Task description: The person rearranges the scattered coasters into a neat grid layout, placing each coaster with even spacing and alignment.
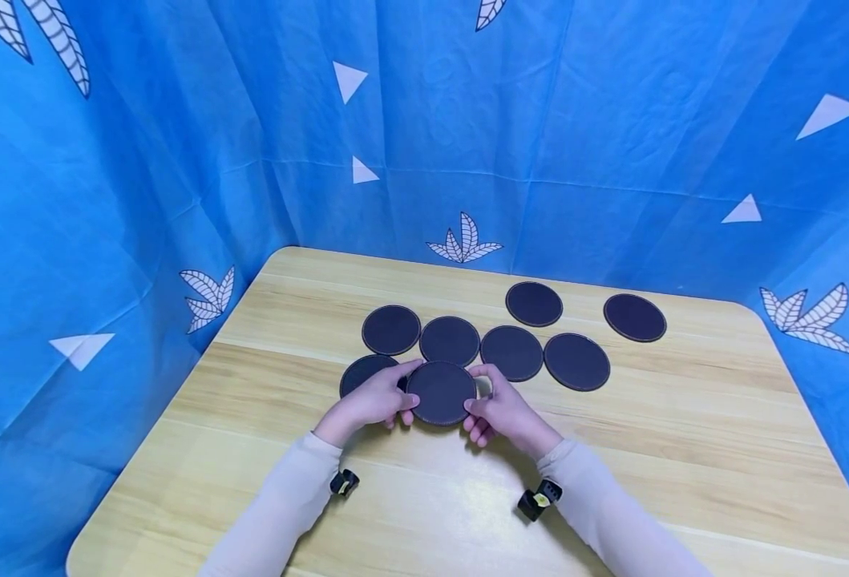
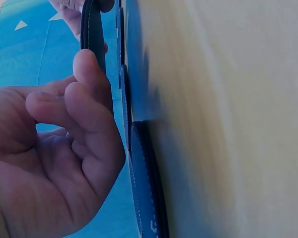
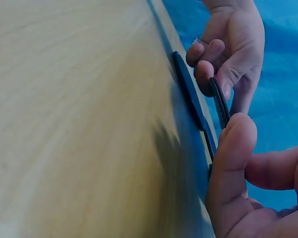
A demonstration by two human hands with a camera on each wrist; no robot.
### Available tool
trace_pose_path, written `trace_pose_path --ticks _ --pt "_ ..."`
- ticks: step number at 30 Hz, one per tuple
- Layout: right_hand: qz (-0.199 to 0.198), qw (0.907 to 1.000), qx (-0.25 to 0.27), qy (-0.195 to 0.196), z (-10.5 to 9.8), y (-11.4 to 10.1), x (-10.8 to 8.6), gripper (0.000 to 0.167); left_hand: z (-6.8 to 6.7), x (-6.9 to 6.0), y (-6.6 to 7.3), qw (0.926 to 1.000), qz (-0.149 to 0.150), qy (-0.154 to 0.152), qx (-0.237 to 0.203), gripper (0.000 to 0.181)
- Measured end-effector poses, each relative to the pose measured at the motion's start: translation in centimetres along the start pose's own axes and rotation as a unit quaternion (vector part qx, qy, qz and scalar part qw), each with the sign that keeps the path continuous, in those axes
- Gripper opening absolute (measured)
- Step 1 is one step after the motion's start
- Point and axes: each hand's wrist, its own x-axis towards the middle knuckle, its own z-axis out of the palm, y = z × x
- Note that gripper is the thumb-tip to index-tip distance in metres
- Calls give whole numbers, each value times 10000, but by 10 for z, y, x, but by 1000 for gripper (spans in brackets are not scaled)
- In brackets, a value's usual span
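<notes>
Both hands hold one round black coaster (image 1: 442, 393) with a stitched rim, raised a little above the table. My left hand (image 1: 375, 396) pinches its left edge between thumb and fingers. On the opposite edge, my right hand (image 1: 502, 410) pinches it the same way. Seen edge-on in the right wrist view, the held coaster (image 3: 220, 103) is thin and apart from the tabletop. Another coaster (image 1: 363, 375) lies flat, partly hidden by the left hand. Just behind the held one, a row includes a coaster (image 1: 449, 340) and its neighbour (image 1: 511, 353).
More black coasters lie on the wooden table (image 1: 684, 449): one at the row's left end (image 1: 391, 329), one at its right end (image 1: 577, 362), and two farther back (image 1: 534, 304), the other at right (image 1: 635, 317). A blue patterned curtain (image 1: 424, 120) hangs around the table's back and sides.
</notes>
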Motion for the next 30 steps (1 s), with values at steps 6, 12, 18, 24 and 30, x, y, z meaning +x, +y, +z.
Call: trace_pose_path --ticks 6,12,18,24,30 --pt "103 9998 -104 99 1 4 -1 51 3 1 -4 9998 -98 2 155 69" --pt "235 9995 -180 109 1 7 -1 51 7 3 -3 9987 -219 -112 439 67" --pt "346 9989 -278 119 1 8 -1 52 12 4 -1 9966 -220 -157 777 69" --pt "391 9985 -342 189 2 8 0 54 12 3 -1 9952 -288 -153 919 69" --pt "402 9985 -319 206 5 7 2 53 10 2 1 9942 -242 -148 1038 67"
